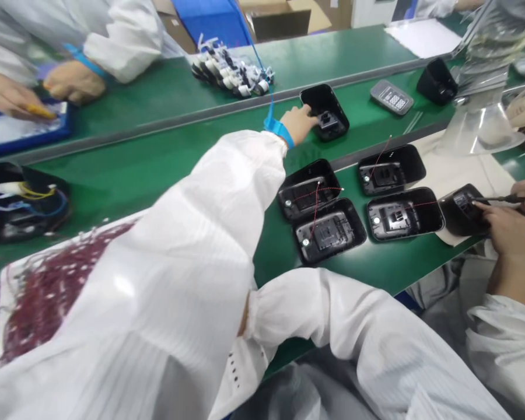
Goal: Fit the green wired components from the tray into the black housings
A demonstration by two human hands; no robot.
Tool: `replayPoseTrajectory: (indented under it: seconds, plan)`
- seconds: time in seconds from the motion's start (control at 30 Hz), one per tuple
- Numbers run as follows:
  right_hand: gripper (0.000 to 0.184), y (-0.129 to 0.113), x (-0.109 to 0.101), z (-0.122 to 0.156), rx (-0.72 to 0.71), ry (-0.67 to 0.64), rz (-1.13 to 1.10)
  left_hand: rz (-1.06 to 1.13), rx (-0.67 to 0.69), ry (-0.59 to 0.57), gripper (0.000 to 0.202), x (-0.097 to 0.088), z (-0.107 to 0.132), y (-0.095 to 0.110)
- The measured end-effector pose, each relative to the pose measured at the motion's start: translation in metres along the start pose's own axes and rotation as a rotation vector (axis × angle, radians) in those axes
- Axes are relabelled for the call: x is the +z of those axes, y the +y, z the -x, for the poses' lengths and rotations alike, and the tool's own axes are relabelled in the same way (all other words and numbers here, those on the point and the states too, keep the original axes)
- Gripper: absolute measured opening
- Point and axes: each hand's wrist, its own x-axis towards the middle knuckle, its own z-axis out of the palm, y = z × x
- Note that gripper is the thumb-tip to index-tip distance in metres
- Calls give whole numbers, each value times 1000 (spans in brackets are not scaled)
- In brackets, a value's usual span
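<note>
My left hand [300,123] reaches across the green belt, a blue strap at its wrist. Its fingers close over the near-left rim of a black plastic housing [331,123], with a fingertip inside. Of my right arm, the white sleeve [306,306] and a sliver of wrist show; the hand itself is hidden behind my left sleeve. Between my arms and the belt lie several more open black housings, among them one with a red wire [328,233] and another beside it [405,216]. Thin red twisted wires stick up from them.
A tray of red wires [39,303] lies left, below a housing with cables [24,201]. White-and-black parts [231,70] are piled across the belt. A grey display unit [391,97] sits ahead. At right, a co-worker's hands [510,227] hold a tool at a housing, under a clear funnel [483,125].
</note>
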Motion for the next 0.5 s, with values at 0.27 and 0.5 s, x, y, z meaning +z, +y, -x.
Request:
replayPoseTrajectory:
  seconds: [0.27,0.5]
  plan:
    - [22,16,27,1,-14,179,-133,-58,202,71,34,35,-28,-8]
    - [19,-11,-4,22,-324,461,-345,-77,93,79,24,-27,30,-38]
